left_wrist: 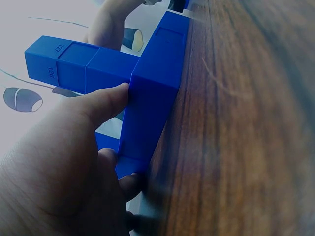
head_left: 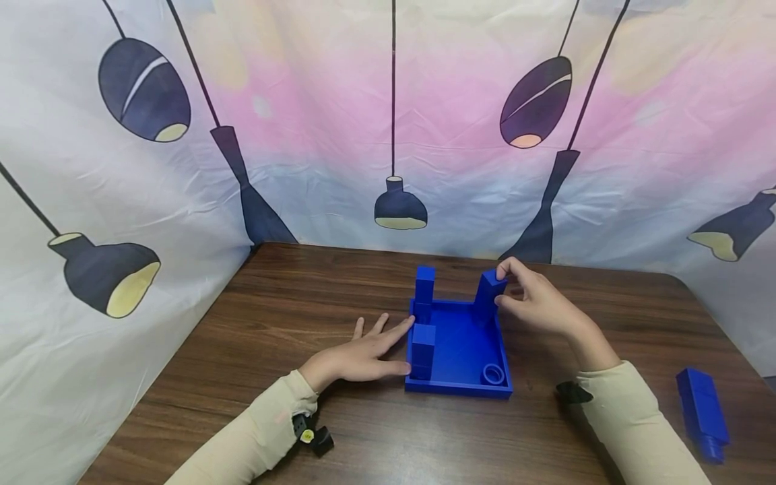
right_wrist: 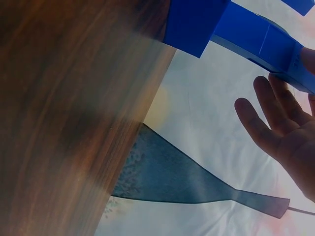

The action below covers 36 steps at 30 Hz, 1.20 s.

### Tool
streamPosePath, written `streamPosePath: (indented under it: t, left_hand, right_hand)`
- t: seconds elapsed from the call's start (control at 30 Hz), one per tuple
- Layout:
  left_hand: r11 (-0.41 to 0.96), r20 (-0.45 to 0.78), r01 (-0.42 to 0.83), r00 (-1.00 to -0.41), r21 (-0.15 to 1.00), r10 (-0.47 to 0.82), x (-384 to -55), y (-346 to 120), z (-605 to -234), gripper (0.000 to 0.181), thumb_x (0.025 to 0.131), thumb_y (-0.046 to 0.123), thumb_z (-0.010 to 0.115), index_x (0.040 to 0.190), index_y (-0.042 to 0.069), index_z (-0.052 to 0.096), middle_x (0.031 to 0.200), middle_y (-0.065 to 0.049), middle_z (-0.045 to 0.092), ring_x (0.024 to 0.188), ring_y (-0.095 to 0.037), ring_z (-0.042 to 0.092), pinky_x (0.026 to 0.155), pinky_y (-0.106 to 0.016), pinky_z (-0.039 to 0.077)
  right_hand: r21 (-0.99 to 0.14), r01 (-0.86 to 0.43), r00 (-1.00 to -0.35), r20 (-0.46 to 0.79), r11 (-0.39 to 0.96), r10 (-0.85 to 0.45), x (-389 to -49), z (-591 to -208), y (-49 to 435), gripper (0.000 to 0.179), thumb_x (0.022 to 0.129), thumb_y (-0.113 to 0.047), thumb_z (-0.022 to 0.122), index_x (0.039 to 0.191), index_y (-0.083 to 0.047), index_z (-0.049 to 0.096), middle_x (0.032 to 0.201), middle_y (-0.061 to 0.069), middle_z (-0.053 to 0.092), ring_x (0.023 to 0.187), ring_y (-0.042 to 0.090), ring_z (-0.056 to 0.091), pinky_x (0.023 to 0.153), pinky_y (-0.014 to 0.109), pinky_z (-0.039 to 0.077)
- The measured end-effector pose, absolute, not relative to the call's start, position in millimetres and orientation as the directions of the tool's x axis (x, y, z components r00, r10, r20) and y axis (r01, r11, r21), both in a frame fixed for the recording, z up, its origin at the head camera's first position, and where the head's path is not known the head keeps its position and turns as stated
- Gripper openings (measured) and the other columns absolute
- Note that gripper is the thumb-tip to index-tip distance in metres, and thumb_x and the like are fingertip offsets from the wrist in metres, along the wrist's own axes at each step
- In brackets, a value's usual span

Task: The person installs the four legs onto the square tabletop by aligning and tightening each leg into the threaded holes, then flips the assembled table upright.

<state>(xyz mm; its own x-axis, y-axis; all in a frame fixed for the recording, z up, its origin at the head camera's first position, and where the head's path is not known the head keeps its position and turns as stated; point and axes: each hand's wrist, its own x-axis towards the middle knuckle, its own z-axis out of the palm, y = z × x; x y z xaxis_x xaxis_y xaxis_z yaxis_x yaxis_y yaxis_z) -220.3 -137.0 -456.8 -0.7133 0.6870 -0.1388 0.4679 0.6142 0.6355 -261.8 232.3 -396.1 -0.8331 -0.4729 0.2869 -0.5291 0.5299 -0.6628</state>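
A shallow square blue tray (head_left: 457, 389) lies on the table with upright blue posts at three corners. My left hand (head_left: 364, 355) spreads its fingers against the tray's left side, thumb near the front-left post (head_left: 423, 350). In the left wrist view the thumb touches the tray wall (left_wrist: 150, 105), below a post marked with raised numbers (left_wrist: 64, 61). At the far right corner, my right hand (head_left: 539, 296) pinches the top of a post (head_left: 487, 296) between thumb and index finger. Another post (head_left: 425, 289) stands at the far left corner. A blue ring (head_left: 493, 374) sits in the near right corner.
To the right, a separate blue post with a round peg end (head_left: 703, 411) lies on the wooden table (head_left: 267, 323). Behind the table hangs a cloth (head_left: 327, 121) printed with lamps. Black wrist devices (head_left: 312, 434) are at both sleeves.
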Motion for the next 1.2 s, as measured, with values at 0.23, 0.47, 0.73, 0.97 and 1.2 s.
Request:
streamPosePath:
  t: [0.23, 0.47, 0.73, 0.97, 1.2]
  left_hand:
    - [0.614, -0.136, 0.474, -0.712, 0.63, 0.689, -220.7, -137.3, -457.5, 0.096, 0.1, 0.077, 0.046, 0.172, 0.028, 0.006, 0.176, -0.003, 0.015, 0.16, -0.04, -0.012, 0.116, -0.068, -0.023]
    - [0.636, -0.151, 0.475, -0.718, 0.608, 0.68, -222.1, -137.0, -459.0, 0.094, 0.102, 0.072, 0.048, 0.172, 0.026, 0.005, 0.176, -0.001, 0.013, 0.161, -0.038, -0.012, 0.117, -0.068, -0.022]
    - [0.651, -0.169, 0.467, -0.72, 0.598, 0.673, -222.8, -135.5, -458.0, 0.093, 0.103, 0.069, 0.05, 0.172, 0.027, 0.004, 0.176, 0.002, 0.011, 0.161, -0.033, -0.014, 0.118, -0.065, -0.024]
    - [0.636, -0.154, 0.468, -0.719, 0.614, 0.677, -221.3, -136.4, -457.0, 0.095, 0.101, 0.074, 0.048, 0.172, 0.027, 0.005, 0.176, -0.001, 0.013, 0.161, -0.037, -0.013, 0.117, -0.066, -0.023]
    - [0.657, -0.173, 0.469, -0.721, 0.591, 0.671, -221.3, -135.4, -455.2, 0.092, 0.103, 0.07, 0.049, 0.172, 0.027, 0.005, 0.176, 0.003, 0.012, 0.161, -0.034, -0.013, 0.118, -0.066, -0.022]
  right_hand:
    - [-0.655, -0.538, -0.828, 0.296, 0.53, -0.476, -261.3, -396.5, 231.8, 0.028, 0.099, 0.004, 0.068, 0.114, -0.006, 0.047, 0.119, 0.018, 0.058, 0.115, 0.045, 0.068, 0.09, 0.052, 0.059]
    - [-0.654, -0.539, -0.829, 0.3, 0.53, -0.472, -260.0, -395.1, 231.1, 0.028, 0.098, 0.004, 0.069, 0.113, -0.006, 0.048, 0.119, 0.018, 0.058, 0.114, 0.043, 0.069, 0.089, 0.05, 0.06]
    - [-0.641, -0.554, -0.822, 0.321, 0.531, -0.47, -259.9, -394.4, 230.4, 0.027, 0.097, 0.005, 0.07, 0.112, -0.005, 0.049, 0.117, 0.016, 0.059, 0.111, 0.038, 0.07, 0.088, 0.05, 0.06]
    - [-0.633, -0.574, -0.809, 0.338, 0.52, -0.482, -261.2, -395.7, 231.3, 0.028, 0.095, 0.01, 0.066, 0.112, -0.005, 0.05, 0.119, 0.017, 0.06, 0.11, 0.038, 0.07, 0.088, 0.049, 0.06]
    - [-0.647, -0.554, -0.819, 0.314, 0.523, -0.48, -261.0, -394.9, 231.2, 0.03, 0.095, 0.008, 0.068, 0.114, -0.006, 0.05, 0.12, 0.017, 0.059, 0.107, 0.038, 0.072, 0.085, 0.042, 0.061]
